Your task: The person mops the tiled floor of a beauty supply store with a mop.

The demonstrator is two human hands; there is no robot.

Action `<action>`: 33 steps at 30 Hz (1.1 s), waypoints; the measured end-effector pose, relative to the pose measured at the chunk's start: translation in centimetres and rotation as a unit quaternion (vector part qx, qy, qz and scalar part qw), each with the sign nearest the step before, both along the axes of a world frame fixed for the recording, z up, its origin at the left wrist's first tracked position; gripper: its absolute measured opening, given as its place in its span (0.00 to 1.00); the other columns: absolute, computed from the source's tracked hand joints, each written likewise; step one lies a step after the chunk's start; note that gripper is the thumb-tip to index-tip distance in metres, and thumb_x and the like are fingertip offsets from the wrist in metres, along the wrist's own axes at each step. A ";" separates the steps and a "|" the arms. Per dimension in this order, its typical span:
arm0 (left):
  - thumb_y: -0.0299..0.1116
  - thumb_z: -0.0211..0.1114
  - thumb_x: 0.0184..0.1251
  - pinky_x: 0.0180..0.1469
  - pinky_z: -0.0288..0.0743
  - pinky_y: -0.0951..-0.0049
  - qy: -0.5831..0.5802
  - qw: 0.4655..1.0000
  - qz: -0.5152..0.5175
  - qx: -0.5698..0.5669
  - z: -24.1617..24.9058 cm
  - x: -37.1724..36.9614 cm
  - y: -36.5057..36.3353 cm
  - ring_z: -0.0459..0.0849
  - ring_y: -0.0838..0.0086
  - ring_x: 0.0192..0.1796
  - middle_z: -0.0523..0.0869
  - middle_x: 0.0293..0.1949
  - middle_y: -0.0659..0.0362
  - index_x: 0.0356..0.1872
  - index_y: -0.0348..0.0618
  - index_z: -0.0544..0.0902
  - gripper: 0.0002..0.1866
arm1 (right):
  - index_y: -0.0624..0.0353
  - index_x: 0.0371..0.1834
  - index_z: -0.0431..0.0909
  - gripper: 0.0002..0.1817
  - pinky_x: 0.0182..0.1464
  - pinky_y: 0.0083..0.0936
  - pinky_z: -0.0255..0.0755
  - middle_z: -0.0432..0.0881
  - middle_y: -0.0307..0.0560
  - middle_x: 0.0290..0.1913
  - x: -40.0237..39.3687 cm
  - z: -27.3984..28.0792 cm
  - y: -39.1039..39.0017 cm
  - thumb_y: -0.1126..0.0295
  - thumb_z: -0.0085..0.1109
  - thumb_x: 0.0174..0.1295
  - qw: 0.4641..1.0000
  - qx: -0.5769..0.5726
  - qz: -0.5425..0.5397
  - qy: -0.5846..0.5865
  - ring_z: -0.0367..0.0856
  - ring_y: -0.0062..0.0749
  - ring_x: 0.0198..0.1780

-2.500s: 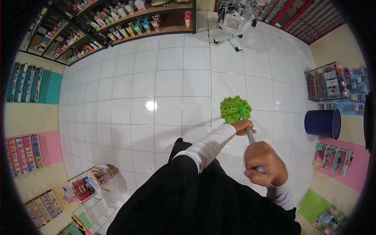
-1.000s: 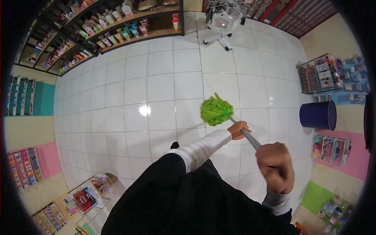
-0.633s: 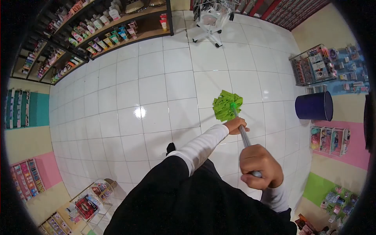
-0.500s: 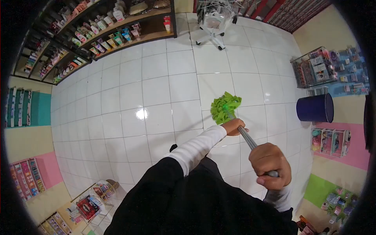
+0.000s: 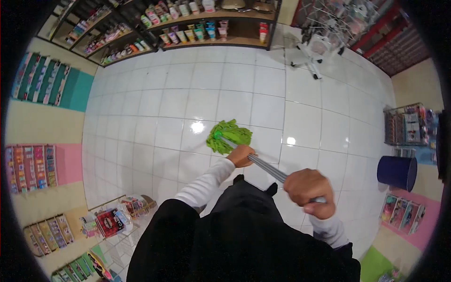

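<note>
A mop with a bright green cloth head (image 5: 237,134) rests on the white tiled floor (image 5: 181,101) ahead of me. Its grey handle (image 5: 268,169) slants from the head back toward my right side. My left hand (image 5: 241,156) is wrapped round the lower part of the handle, close above the mop head. Near the handle's top end, my right hand (image 5: 310,190) is closed round it, and the grey tip sticks out below the fist. Both hands are bare under white sleeves.
Shelves (image 5: 211,44) of bottles and tubes line the far wall. A wheeled rack base (image 5: 310,58) stands at the upper right. On the right is a dark blue bin (image 5: 397,172) near a wire basket (image 5: 405,124). A display stand (image 5: 115,221) with packets stands at lower left.
The mop head has swept left across the floor, its strands now trailing to the right. Both hands moved left with the handle, and my view has turned.
</note>
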State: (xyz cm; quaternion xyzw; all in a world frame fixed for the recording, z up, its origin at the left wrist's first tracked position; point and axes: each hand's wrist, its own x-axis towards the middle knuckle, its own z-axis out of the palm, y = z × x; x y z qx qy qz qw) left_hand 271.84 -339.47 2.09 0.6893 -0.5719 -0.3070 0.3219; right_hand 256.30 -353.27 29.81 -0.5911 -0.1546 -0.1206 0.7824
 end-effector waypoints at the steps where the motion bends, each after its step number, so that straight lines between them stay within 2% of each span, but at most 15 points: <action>1: 0.36 0.62 0.50 0.31 0.71 0.56 -0.017 0.999 0.022 0.019 -0.7 1.7 2.0 0.78 0.50 0.28 0.77 0.19 0.49 0.14 0.42 0.75 0.12 | 0.59 0.08 0.57 0.15 0.20 0.32 0.53 0.58 0.43 0.10 1.4 -0.9 1.1 0.69 0.52 0.40 1.000 -0.028 0.010 -0.004 0.59 0.39 0.13; 4: 0.37 0.61 0.52 0.32 0.71 0.57 -0.077 0.991 0.071 0.079 -2.1 6.5 6.8 0.78 0.52 0.27 0.78 0.18 0.49 0.13 0.41 0.75 0.15 | 0.60 0.09 0.58 0.12 0.23 0.33 0.56 0.61 0.45 0.12 4.8 -3.8 4.5 0.71 0.49 0.42 0.995 -0.091 0.033 -0.011 0.60 0.40 0.15; 6: 0.36 0.63 0.52 0.32 0.71 0.58 -0.111 0.990 0.080 0.042 -5.1 9.2 9.8 0.78 0.53 0.28 0.78 0.20 0.50 0.13 0.42 0.75 0.13 | 0.60 0.10 0.59 0.11 0.26 0.33 0.57 0.61 0.46 0.14 6.3 -6.4 6.5 0.72 0.48 0.42 0.994 -0.099 0.044 -0.009 0.60 0.42 0.18; 8: 0.35 0.67 0.49 0.32 0.71 0.60 -0.074 0.984 0.161 -0.022 -8.6 10.9 12.5 0.77 0.55 0.29 0.78 0.21 0.52 0.16 0.45 0.77 0.10 | 0.61 0.12 0.59 0.10 0.27 0.35 0.58 0.61 0.48 0.14 7.0 -9.3 8.1 0.74 0.49 0.41 0.995 -0.097 0.031 0.000 0.61 0.45 0.19; 9: 0.34 0.70 0.45 0.35 0.71 0.59 -0.109 0.977 0.185 0.004 -9.4 11.2 13.1 0.76 0.55 0.30 0.77 0.22 0.54 0.19 0.46 0.78 0.08 | 0.62 0.12 0.60 0.09 0.27 0.36 0.58 0.61 0.49 0.15 6.9 -10.4 8.5 0.75 0.49 0.41 0.995 -0.096 0.024 0.006 0.62 0.46 0.20; 14: 0.39 0.68 0.49 0.41 0.66 0.54 -0.112 0.979 0.172 0.003 -10.9 10.1 12.1 0.75 0.54 0.33 0.76 0.23 0.51 0.16 0.44 0.77 0.13 | 0.63 0.13 0.60 0.07 0.27 0.35 0.58 0.61 0.49 0.16 4.3 -12.4 8.0 0.77 0.48 0.41 0.993 -0.105 -0.041 0.022 0.63 0.45 0.21; 16: 0.40 0.67 0.50 0.41 0.66 0.54 -0.126 0.983 0.122 0.060 -10.0 8.6 10.5 0.75 0.54 0.33 0.76 0.23 0.51 0.14 0.44 0.77 0.14 | 0.63 0.13 0.60 0.07 0.27 0.35 0.58 0.61 0.49 0.16 2.7 -12.1 6.5 0.77 0.48 0.41 0.993 -0.108 -0.049 0.025 0.63 0.45 0.21; 20: 0.40 0.66 0.50 0.38 0.67 0.54 -0.049 0.992 0.115 0.007 -7.3 3.3 4.4 0.77 0.53 0.30 0.77 0.21 0.53 0.14 0.44 0.77 0.14 | 0.62 0.11 0.59 0.10 0.28 0.33 0.60 0.62 0.48 0.14 -1.9 -9.1 2.8 0.73 0.47 0.42 0.987 -0.115 -0.099 0.046 0.62 0.42 0.17; 24: 0.38 0.68 0.49 0.30 0.67 0.56 -0.088 0.992 0.045 -0.084 -6.1 -3.9 -4.0 0.77 0.54 0.25 0.77 0.18 0.52 0.14 0.44 0.76 0.13 | 0.63 0.10 0.59 0.09 0.24 0.32 0.57 0.62 0.46 0.13 -7.5 -2.9 -3.0 0.74 0.47 0.40 0.978 -0.094 -0.159 0.094 0.61 0.40 0.16; 25: 0.36 0.70 0.47 0.26 0.66 0.58 -0.077 0.989 0.025 -0.124 -6.2 -6.0 -6.4 0.76 0.54 0.23 0.76 0.17 0.52 0.14 0.44 0.75 0.13 | 0.63 0.09 0.58 0.10 0.23 0.32 0.56 0.61 0.46 0.12 -9.0 -1.2 -3.8 0.73 0.47 0.39 0.969 -0.071 -0.213 0.105 0.60 0.39 0.15; 26: 0.39 0.69 0.49 0.26 0.66 0.57 -0.085 0.996 -0.011 -0.040 -3.7 -8.2 -8.9 0.76 0.53 0.24 0.77 0.18 0.52 0.11 0.44 0.74 0.16 | 0.62 0.08 0.57 0.11 0.22 0.31 0.55 0.61 0.45 0.11 -10.6 0.3 -4.5 0.72 0.48 0.38 0.955 -0.048 -0.268 0.116 0.60 0.37 0.14; 27: 0.40 0.68 0.51 0.27 0.67 0.56 -0.053 0.997 -0.034 -0.032 -2.4 -10.8 -11.3 0.76 0.53 0.24 0.77 0.18 0.52 0.09 0.44 0.73 0.18 | 0.62 0.07 0.56 0.12 0.21 0.31 0.55 0.60 0.44 0.10 -12.2 1.7 -5.2 0.71 0.48 0.36 0.944 -0.038 -0.300 0.133 0.59 0.37 0.13; 28: 0.39 0.67 0.53 0.27 0.67 0.57 -0.013 0.996 -0.045 -0.076 -1.1 -13.2 -13.4 0.76 0.54 0.24 0.77 0.19 0.52 0.11 0.43 0.74 0.18 | 0.61 0.06 0.55 0.13 0.20 0.31 0.54 0.60 0.44 0.10 -13.8 3.1 -6.0 0.70 0.48 0.35 0.930 -0.030 -0.334 0.151 0.58 0.36 0.12; 30: 0.38 0.67 0.53 0.26 0.68 0.60 0.044 0.982 -0.062 -0.172 -1.3 -18.3 -17.4 0.76 0.55 0.24 0.75 0.18 0.53 0.11 0.42 0.73 0.17 | 0.61 0.06 0.55 0.13 0.19 0.31 0.52 0.58 0.44 0.09 -16.6 5.3 -7.6 0.68 0.49 0.32 0.930 -0.069 -0.324 0.159 0.57 0.36 0.11; 33: 0.37 0.66 0.53 0.26 0.67 0.60 0.075 0.975 -0.114 -0.177 0.0 -24.5 -22.2 0.75 0.56 0.23 0.73 0.17 0.53 0.11 0.42 0.72 0.18 | 0.61 0.05 0.55 0.13 0.18 0.32 0.51 0.57 0.45 0.09 -19.7 6.5 -9.5 0.67 0.48 0.29 0.929 -0.156 -0.283 0.178 0.57 0.39 0.11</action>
